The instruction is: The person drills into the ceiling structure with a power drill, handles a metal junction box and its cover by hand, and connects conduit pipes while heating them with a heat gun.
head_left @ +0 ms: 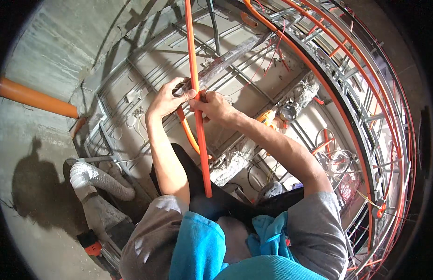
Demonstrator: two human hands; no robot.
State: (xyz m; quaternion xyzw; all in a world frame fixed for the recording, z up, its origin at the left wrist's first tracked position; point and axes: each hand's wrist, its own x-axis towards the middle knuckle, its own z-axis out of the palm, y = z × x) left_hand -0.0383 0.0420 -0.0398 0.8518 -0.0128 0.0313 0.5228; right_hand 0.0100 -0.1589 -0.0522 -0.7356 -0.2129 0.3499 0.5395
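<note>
A long straight orange conduit [204, 158] crosses in front of me, from the top of the view down to its free end over my lap. My left hand [170, 99] is closed with curled fingers, its thumb tip against the conduit. From the other side my right hand [217, 108] grips the conduit, its thumb laid across the front and its fingers curled behind. Both thumbs nearly meet there. Whatever else the fingers hold behind the conduit is hidden. A second, bent orange conduit [187, 128] comes out just below my left hand and runs down toward my leg.
Metal framing [144, 74] covers the surface ahead. On the right, cable trays carry curving orange conduits [314, 70] beside coiled wires [338, 161]. An orange-yellow power tool [267, 119] lies beyond my right forearm. Left are a thick orange pipe [36, 97] and a ribbed hose [97, 176].
</note>
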